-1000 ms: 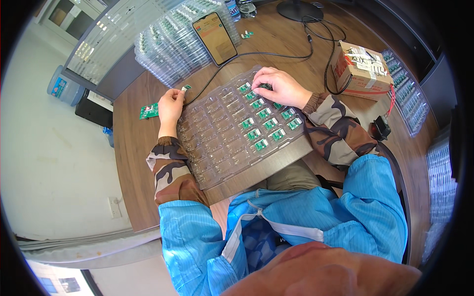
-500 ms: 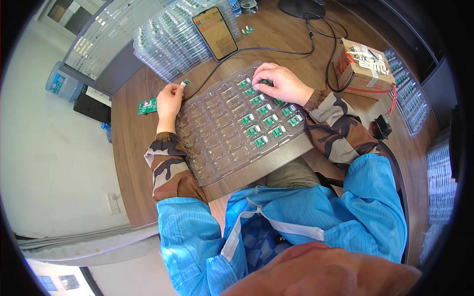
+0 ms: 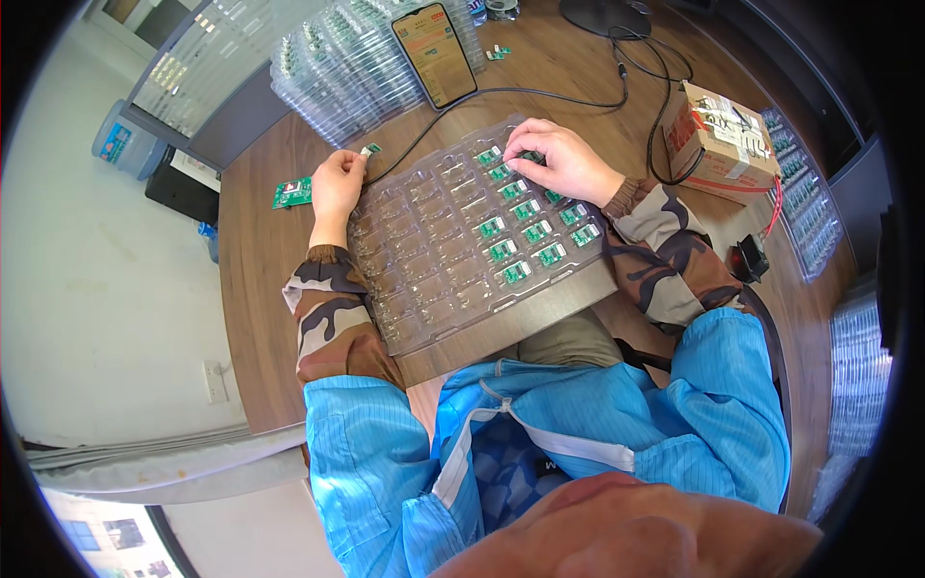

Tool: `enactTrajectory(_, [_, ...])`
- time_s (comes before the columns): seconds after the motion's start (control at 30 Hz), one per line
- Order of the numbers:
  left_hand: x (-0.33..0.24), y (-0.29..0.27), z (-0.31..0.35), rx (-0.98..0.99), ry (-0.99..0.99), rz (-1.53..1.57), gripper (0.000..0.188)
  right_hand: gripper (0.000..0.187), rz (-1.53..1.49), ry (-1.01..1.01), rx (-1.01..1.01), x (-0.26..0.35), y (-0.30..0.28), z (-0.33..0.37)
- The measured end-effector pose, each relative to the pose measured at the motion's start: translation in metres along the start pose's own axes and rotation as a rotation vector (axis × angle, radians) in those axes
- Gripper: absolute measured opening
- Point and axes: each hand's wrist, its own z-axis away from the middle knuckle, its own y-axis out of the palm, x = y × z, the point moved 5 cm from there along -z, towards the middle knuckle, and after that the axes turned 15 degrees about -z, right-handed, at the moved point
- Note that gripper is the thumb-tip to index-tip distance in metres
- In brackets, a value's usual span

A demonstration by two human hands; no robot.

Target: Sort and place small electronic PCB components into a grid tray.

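A clear plastic tray (image 3: pixel 424 318) of small pockets lies before me, its right-hand columns filled with small green circuit boards (image 3: pixel 537 231). My left hand (image 3: pixel 337 193), closed in a pinch, holds a small circuit board (image 3: pixel 372 149) just beyond the tray's far left corner. Beside that hand a larger green circuit board (image 3: pixel 292 193) lies on the table. Over the tray's far right part, my right hand (image 3: pixel 570 162) is closed, thumb and forefinger close together at the filled pockets. Dark green shows beneath its fingers; what the fingertips hold, if anything, is hidden.
A phone (image 3: pixel 436 56) leans against stacked clear trays (image 3: pixel 337 87) at the back. A black cable (image 3: pixel 540 92) crosses behind the tray. At the right stand a cardboard box (image 3: pixel 718 144) and a small black device (image 3: pixel 748 256). Several loose boards (image 3: pixel 498 53) lie far back.
The whole view has shifted slightly. Both hands keep nearly the same places at the tray; the left still pinches its small circuit board, and the right fingers have shifted slightly over the filled pockets.
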Motion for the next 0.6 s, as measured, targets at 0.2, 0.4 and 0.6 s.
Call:
enactTrajectory(0.2, [0.0001, -0.0017, 0.0029, -0.004, -0.014, 0.019, 0.021, 0.011, 0.001, -0.001, 0.004, 0.0025, 0.0003, 0.0009])
enactTrajectory(0.4, [-0.0004, -0.0025, 0.0024, -0.009, -0.014, 0.015, 0.021, 0.011, 0.011, 0.013, 0.015, 0.0030, 0.0012, 0.0005])
enactTrajectory(0.6, [0.0002, -0.0019, 0.0018, -0.022, -0.012, 0.006, 0.021, 0.011, 0.016, 0.010, 0.011, 0.0037, 0.0006, 0.0001])
